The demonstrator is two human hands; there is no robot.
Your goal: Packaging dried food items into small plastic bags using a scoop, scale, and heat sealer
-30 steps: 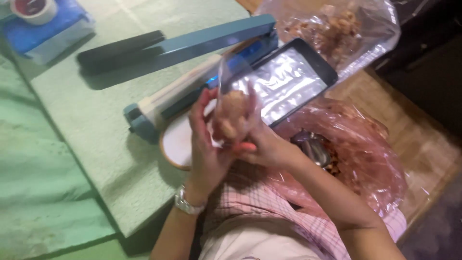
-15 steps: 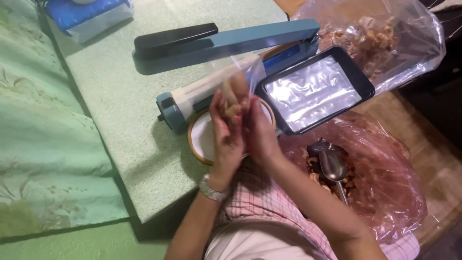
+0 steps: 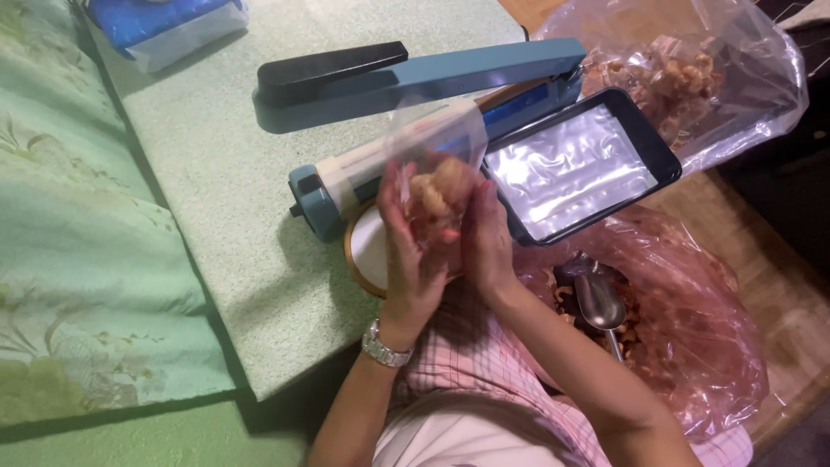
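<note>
Clear plastic, thin and crinkled, forms the small bag that both hands hold up above the edge of the green table; its lower part is filled with pale brown snack pieces, and its empty top stands upright in front of the heat sealer. The left hand wraps the bag from the left, fingers closed against its side, with a silver wristwatch on that wrist. The right hand presses in from the right, its fingers likewise closed on the bag, so the filled part is clamped between the two palms. Just behind the bag lies the blue impulse heat sealer, its long arm raised with a black handle at the far left end and a pale sealing strip along the base. Under the hands, partly hidden, sits a round white dish with a wooden rim, touching the sealer's near end. To the right of the bag a black-framed scale with a shiny platform lies tilted, just beside the right hand. Beyond it a large clear bag of the brown snack rests at the upper right. Lower right, a pinkish plastic sack holds more snack and a metal scoop. A blue packet lies at the table's far corner.
</note>
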